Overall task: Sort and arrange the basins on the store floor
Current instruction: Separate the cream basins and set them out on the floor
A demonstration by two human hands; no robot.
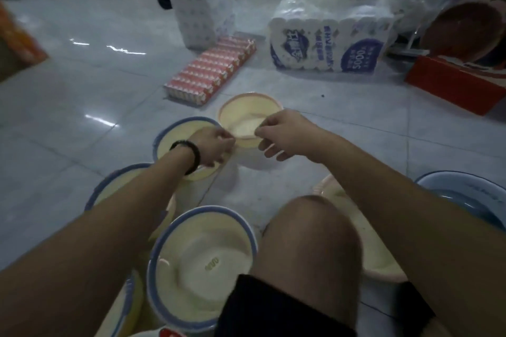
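A cream basin with a pink rim stands on the tiled floor ahead of me. Both hands reach to its near rim. My left hand, with a black wristband, pinches the rim at its left. My right hand pinches the rim at its right. A cream basin with a blue rim sits just left, partly under my left hand. Two more blue-rimmed basins lie nearer me: one under my left forearm, one by my knee. A pink-rimmed basin lies under my right arm.
A light blue basin sits at the right edge. A flat red-and-white pack, a white paper-roll pack, a tall wrapped pack and a red box stand beyond. My bare knee is in front.
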